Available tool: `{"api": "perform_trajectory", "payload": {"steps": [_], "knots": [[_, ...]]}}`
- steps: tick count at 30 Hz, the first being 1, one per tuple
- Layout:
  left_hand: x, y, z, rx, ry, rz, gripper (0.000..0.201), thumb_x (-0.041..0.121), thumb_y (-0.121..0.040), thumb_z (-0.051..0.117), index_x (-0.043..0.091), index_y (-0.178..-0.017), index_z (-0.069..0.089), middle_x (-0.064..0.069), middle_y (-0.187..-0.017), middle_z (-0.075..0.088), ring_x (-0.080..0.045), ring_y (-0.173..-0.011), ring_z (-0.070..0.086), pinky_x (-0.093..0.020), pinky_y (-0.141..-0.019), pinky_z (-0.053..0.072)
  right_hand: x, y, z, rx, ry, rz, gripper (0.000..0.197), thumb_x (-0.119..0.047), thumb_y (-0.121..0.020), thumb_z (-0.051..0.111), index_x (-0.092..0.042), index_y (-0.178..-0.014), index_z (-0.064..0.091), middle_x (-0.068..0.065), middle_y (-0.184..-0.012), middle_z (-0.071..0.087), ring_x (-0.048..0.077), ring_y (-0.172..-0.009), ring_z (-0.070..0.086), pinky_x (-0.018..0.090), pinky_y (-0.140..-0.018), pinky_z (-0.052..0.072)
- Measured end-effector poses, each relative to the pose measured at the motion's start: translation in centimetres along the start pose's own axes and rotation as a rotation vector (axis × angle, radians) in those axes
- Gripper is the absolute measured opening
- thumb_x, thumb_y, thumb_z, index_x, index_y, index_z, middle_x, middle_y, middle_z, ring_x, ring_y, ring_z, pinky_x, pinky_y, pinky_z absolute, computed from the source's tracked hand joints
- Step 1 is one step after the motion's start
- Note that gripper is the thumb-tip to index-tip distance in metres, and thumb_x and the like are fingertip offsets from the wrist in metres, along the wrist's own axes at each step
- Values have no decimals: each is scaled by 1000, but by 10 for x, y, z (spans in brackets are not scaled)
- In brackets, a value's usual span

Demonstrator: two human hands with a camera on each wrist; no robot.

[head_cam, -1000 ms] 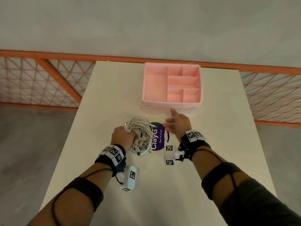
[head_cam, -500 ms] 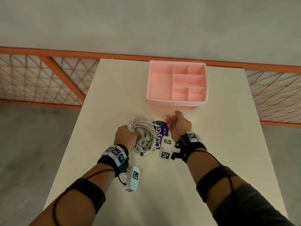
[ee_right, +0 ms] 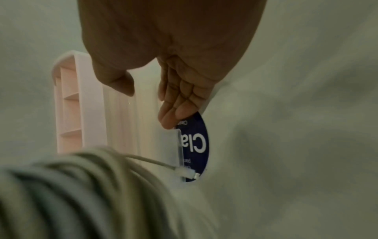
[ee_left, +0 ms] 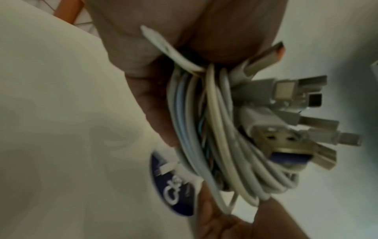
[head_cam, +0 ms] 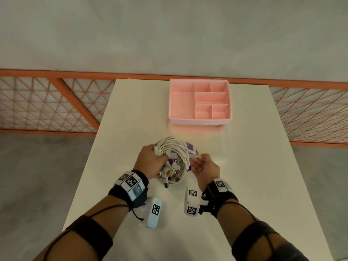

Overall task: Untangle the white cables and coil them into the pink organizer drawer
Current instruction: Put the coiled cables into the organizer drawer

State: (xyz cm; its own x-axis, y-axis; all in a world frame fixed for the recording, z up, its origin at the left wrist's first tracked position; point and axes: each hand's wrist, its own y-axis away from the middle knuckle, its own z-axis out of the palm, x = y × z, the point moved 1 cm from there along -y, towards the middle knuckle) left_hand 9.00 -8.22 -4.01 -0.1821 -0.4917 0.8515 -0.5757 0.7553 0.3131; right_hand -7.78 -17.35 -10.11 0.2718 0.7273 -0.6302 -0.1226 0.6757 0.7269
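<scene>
A tangled bundle of white cables (head_cam: 174, 147) with several USB plugs hangs from my left hand (head_cam: 150, 160), whose fingers are curled round its left side just above the table. In the left wrist view the coils (ee_left: 220, 145) and plugs fan out below that hand (ee_left: 184, 40). My right hand (head_cam: 204, 165) is at the bundle's right side, palm turned up, fingers relaxed and holding nothing (ee_right: 147, 100). A loose cable end (ee_right: 186, 173) lies close to its fingertips. The pink organizer drawer (head_cam: 199, 119) with several empty compartments stands at the table's far edge (ee_right: 90, 105).
A purple round "ClayGo" label (head_cam: 191, 147) lies on the white table (head_cam: 244, 185) under and behind the bundle (ee_right: 197, 145). An orange railing with mesh (head_cam: 47, 102) runs beyond the table's far edge. The table drops off on both sides.
My right hand has drawn back from near the organizer to the bundle's right side and turned palm up. My left hand keeps its grip and has raised the bundle a little.
</scene>
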Motion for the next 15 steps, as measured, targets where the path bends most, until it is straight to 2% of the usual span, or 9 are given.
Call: {"api": "perform_trajectory", "payload": {"steps": [2,4,6,8,11,13,15], "knots": [[17,-4,5,-34,6,18,14,13,-78,69,19,-66,64,7,-56,63,-12,-52,59,-25,-59,45,1,3,-4,2,1,-14,17,-15,-90,57,-1,-83,63,14,-70,70,24,-60,64,35,-66,53],[35,-13,13,-70,17,25,13,16,-79,74,19,-68,67,7,-58,66,-10,-52,61,-21,-56,45,-1,2,-6,-6,2,-18,16,-13,-90,58,1,-84,63,14,-71,67,25,-60,63,36,-66,53],[49,-26,26,-94,15,22,10,16,-77,76,18,-69,69,5,-61,68,-11,-56,64,-19,-56,46,-4,1,-9,-35,27,-24,18,-13,-89,59,3,-89,66,18,-79,69,27,-66,64,36,-66,55],[61,-41,41,-120,-21,-12,8,12,-77,71,15,-70,68,1,-62,67,-17,-58,65,-19,-54,45,-5,0,-14,-82,70,-22,23,-17,-91,60,3,-97,69,21,-90,73,29,-78,68,38,-73,57],[74,-62,65,-176,-62,-105,16,13,-77,70,10,-65,60,0,-55,58,-14,-44,54,-15,-39,35,-7,-2,-23,-147,111,2,28,-17,-95,55,4,-108,67,24,-101,73,29,-86,70,40,-86,55],[78,-71,77,-213,-90,-202,19,14,-79,70,7,-66,59,-4,-58,59,-15,-46,54,-15,-39,35,-8,-4,-27,-173,119,10,30,-13,-95,52,7,-113,64,25,-104,72,30,-88,69,42,-89,53],[75,-79,87,-277,-56,-340,17,16,-83,72,5,-73,64,-8,-62,66,-19,-48,62,-17,-42,42,-8,-7,-29,-191,114,20,28,-14,-96,54,7,-110,64,26,-106,71,32,-90,68,44,-90,52]]}}
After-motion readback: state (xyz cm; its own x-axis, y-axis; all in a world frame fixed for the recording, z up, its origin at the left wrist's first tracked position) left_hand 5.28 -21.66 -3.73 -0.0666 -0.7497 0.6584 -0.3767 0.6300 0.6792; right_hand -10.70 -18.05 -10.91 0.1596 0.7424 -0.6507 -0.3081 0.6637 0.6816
